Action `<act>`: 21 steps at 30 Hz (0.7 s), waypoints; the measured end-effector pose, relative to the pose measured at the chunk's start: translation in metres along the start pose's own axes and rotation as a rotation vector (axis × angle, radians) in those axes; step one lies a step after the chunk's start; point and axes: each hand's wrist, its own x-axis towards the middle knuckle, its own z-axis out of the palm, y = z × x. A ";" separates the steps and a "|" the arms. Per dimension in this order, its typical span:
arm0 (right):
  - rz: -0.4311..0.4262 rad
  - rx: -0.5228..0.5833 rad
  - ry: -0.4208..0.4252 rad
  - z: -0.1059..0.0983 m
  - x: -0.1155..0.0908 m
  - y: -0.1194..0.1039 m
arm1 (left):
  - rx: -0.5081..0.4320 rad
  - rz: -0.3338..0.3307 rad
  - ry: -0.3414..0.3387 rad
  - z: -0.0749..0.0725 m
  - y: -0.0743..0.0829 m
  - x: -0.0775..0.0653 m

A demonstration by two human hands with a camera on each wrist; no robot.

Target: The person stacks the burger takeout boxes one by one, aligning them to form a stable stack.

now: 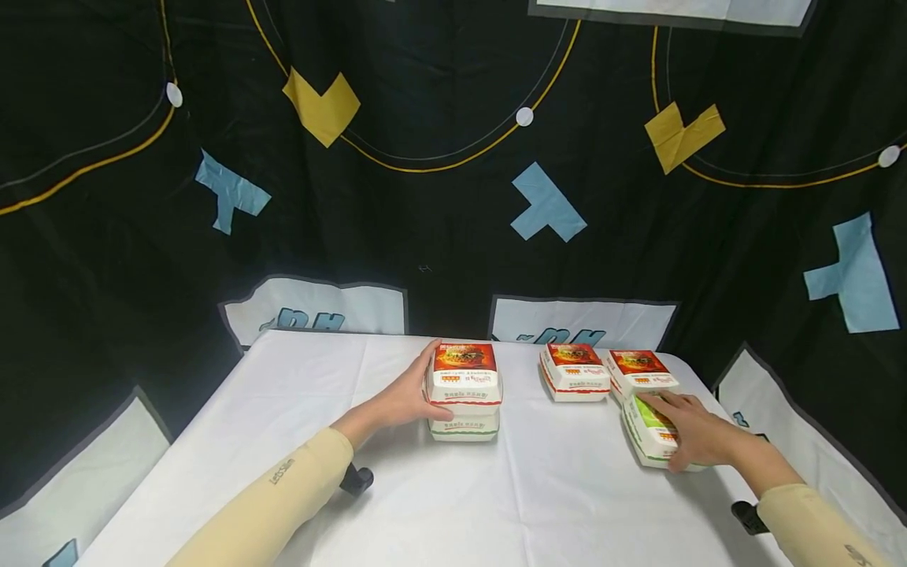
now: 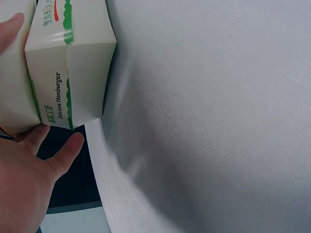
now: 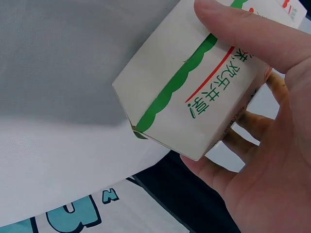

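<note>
At the table's middle, a red-trimmed hamburger box point(image 1: 465, 382) sits on top of a green-trimmed one point(image 1: 464, 430). My left hand point(image 1: 405, 398) grips the upper box from its left side, thumb on the near face and fingers round the back. In the left wrist view the lower hamburger box point(image 2: 87, 73) rests on the white cloth, the fingers point(image 2: 65, 153) close by its corner. Over at the right, my right hand point(image 1: 697, 431) holds a green-topped hamburger box point(image 1: 646, 435) from above. The right wrist view shows its thumb point(image 3: 243, 29) against the green-trimmed side point(image 3: 180, 92).
Two more red-topped hamburger boxes, one point(image 1: 575, 374) left of the other point(image 1: 638, 372), stand behind the right hand's box. A white cloth covers the table point(image 1: 453, 504). A black curtain point(image 1: 425, 252) with taped shapes hangs behind its far edge.
</note>
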 end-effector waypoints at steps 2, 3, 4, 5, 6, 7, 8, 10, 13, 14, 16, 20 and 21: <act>0.004 -0.008 0.008 0.001 0.000 0.001 | 0.001 -0.003 0.000 0.000 0.001 0.001; 0.009 -0.011 0.011 0.001 0.000 0.002 | -0.001 -0.001 0.001 -0.001 0.001 0.001; 0.007 -0.013 0.014 0.001 0.000 0.002 | 0.002 -0.001 0.002 -0.001 0.001 0.001; 0.005 -0.013 0.016 0.002 0.000 0.002 | 0.003 0.000 0.002 -0.001 0.001 0.001; 0.004 -0.012 0.017 0.002 0.000 0.002 | 0.003 0.001 0.002 -0.001 0.001 0.002; 0.009 -0.014 0.017 0.002 0.000 0.002 | 0.004 0.001 0.003 -0.001 0.000 0.002; 0.009 -0.014 0.020 0.002 -0.001 0.002 | 0.003 0.001 0.003 -0.001 0.000 0.002; 0.005 -0.019 0.030 0.003 -0.001 0.002 | 0.000 0.000 0.004 0.000 0.000 0.001; -0.007 -0.035 0.053 0.005 -0.001 0.004 | -0.007 -0.005 0.002 0.000 0.001 0.001; -0.013 -0.038 0.063 0.005 -0.001 0.004 | -0.009 -0.005 0.003 0.000 0.001 0.001; -0.026 -0.043 0.082 0.006 -0.001 0.005 | -0.009 -0.005 0.002 0.000 0.001 0.001; -0.045 -0.030 0.103 0.007 -0.001 0.005 | -0.007 -0.003 0.004 0.000 0.000 0.001; -0.047 -0.026 0.104 0.007 -0.001 0.005 | -0.009 -0.003 0.003 0.000 -0.001 0.001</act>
